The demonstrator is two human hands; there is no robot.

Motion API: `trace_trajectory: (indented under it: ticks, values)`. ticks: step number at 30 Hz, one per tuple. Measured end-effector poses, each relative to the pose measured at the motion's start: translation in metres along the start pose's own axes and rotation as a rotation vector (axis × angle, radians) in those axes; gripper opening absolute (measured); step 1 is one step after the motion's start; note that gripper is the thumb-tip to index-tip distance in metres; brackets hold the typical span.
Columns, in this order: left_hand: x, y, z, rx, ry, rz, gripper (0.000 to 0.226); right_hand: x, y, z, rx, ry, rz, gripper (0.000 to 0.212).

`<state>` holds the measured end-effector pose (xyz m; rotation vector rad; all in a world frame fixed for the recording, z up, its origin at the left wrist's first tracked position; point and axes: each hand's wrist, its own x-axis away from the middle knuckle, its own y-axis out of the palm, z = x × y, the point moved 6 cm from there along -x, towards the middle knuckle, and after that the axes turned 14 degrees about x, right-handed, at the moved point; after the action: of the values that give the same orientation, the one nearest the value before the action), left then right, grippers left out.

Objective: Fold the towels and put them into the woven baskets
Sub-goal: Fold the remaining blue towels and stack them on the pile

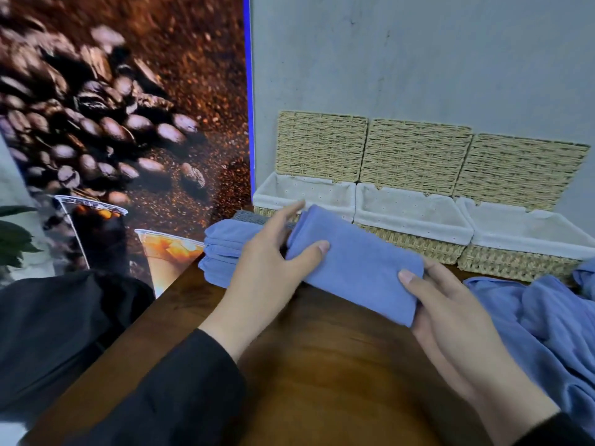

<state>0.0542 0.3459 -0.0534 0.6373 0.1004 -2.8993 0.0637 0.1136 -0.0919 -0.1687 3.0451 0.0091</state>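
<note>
We are holding a folded blue towel above the counter, just before the baskets. Left hand and right hand are each pinching one end, fingers curled around it.

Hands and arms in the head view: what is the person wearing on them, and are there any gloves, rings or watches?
Both hands are bare: the left hand and right hand show no gloves, and no rings or watch are visible. Each arm wears a long black sleeve of soft, loosely creased fabric; the left sleeve ends at the wrist, and only the cuff of the right sleeve shows at the frame's bottom corner.
</note>
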Motion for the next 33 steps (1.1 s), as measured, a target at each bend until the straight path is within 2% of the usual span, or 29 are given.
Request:
trace_trajectory:
  ticks: [3, 8, 10, 12, 15, 20, 23, 26, 31, 33]
  values:
    - [-0.03, -0.043, 0.018, -0.098, 0.005, 0.094, 0.047, -0.024, 0.037, -0.026, 0.045, -0.048, -0.069, 0.037]
    - [-0.077, -0.113, 0.002, -0.133, -0.057, 0.209, 0.039, -0.075, 0.105, -0.049, 0.177, -0.078, -0.073, 0.043]
    - [-0.084, -0.128, -0.016, -0.104, -0.087, 0.239, 0.026, -0.092, 0.122, -0.045, 0.309, -0.09, -0.059, 0.042]
    - [-0.084, -0.134, -0.037, -0.098, -0.131, 0.271, 0.019, -0.103, 0.13, -0.034, 0.554, -0.124, -0.021, 0.033]
    - [-0.074, -0.125, -0.069, -0.087, -0.159, 0.255, 0.028, -0.107, 0.131, -0.012, 0.794, -0.203, 0.043, 0.023]
    - [-0.064, -0.114, -0.086, 0.046, -0.125, 0.259, 0.041, -0.104, 0.131, -0.002, 0.74, -0.318, 0.068, 0.033]
    - [-0.066, -0.116, -0.088, 0.016, -0.144, 0.252, 0.038, -0.099, 0.135, 0.006, 0.635, -0.238, 0.013, 0.039]
    - [-0.069, -0.122, -0.082, -0.001, -0.081, 0.255, 0.035, -0.097, 0.135, 0.005, 0.55, -0.2, 0.013, 0.045]
    - [-0.087, -0.123, -0.044, -0.053, 0.019, 0.205, 0.042, -0.105, 0.137, -0.024, 0.41, -0.227, 0.047, 0.038]
    - [-0.109, -0.125, -0.034, -0.003, -0.016, 0.212, 0.043, -0.12, 0.134, -0.04, 0.338, -0.204, 0.058, 0.035]
